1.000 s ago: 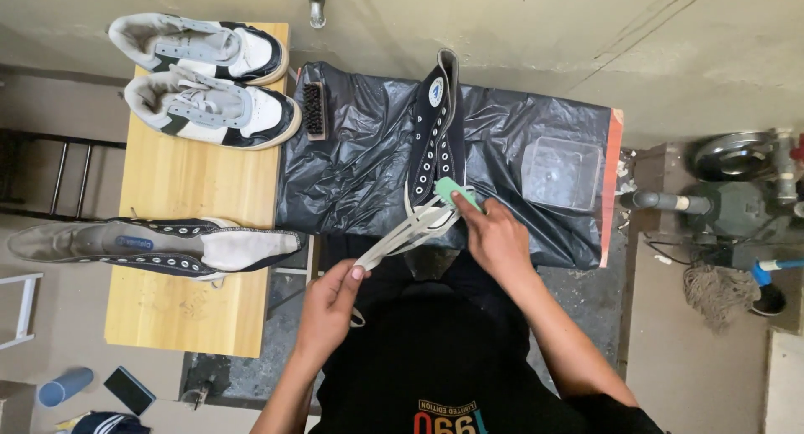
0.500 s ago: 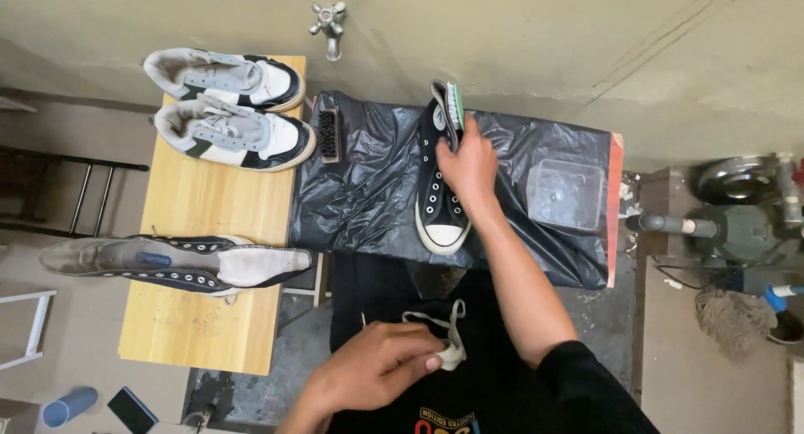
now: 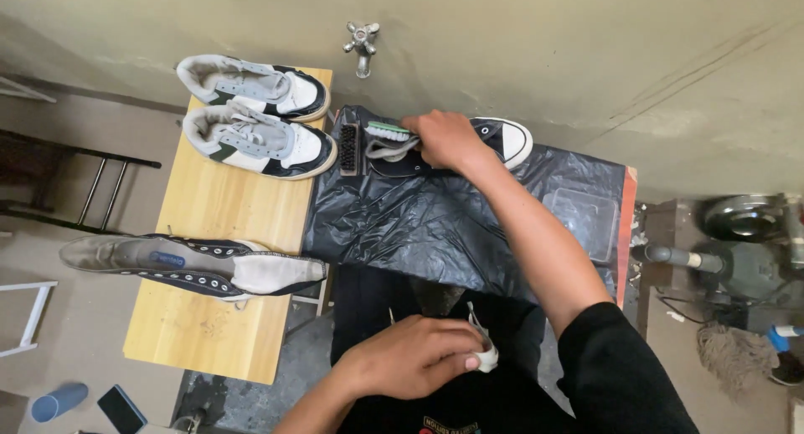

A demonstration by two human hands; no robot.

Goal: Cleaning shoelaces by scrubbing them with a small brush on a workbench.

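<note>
Both hands are busy, and well apart from one another. Reaching far forward, the right hand (image 3: 448,139) is closed over a black high-top sneaker (image 3: 494,141) that lies on its side at the far edge of a black plastic sheet (image 3: 427,224), close to the wall; the same hand also seems to pin a green-handled brush (image 3: 388,131) against the shoe (how much of the grip falls on each I cannot tell). Only the white toe cap and a strip of the shoe's black side show past the knuckles. Close to the body, the left hand (image 3: 414,357) is clenched around a bunched white shoelace (image 3: 484,350), a loop of which sticks out above the fingers.

Going by size: the black plastic sheet covers a low surface in front of the person, and a clear plastic tray (image 3: 582,224) rests on its right part. Just left of it stands a wooden table (image 3: 213,317). On the table's far end sits a pair of white sneakers (image 3: 255,120) side by side; nearer, a black high-top without laces (image 3: 188,265) lies flat with its tongue pulled out. A dark scrubbing brush (image 3: 349,137) rests on the sheet's far left corner, beside the green-handled one. A metal tap (image 3: 362,43) juts from the wall above.
</note>
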